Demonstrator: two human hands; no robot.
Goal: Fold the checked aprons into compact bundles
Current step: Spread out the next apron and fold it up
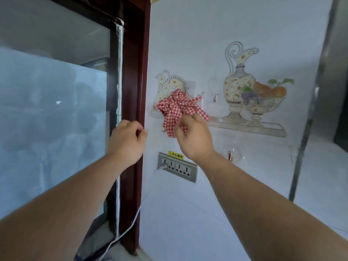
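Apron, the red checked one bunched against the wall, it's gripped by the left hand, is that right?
No. It is the right hand that grips the red checked apron bunched against the wall; the left hand is apart from it, by the window frame. The head view shows this.

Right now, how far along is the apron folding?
Done: the red checked apron is already bunched into a compact bundle. In hand: the right hand pinches its lower edge, while the left hand is curled and looks empty. Left: no other apron is in view.
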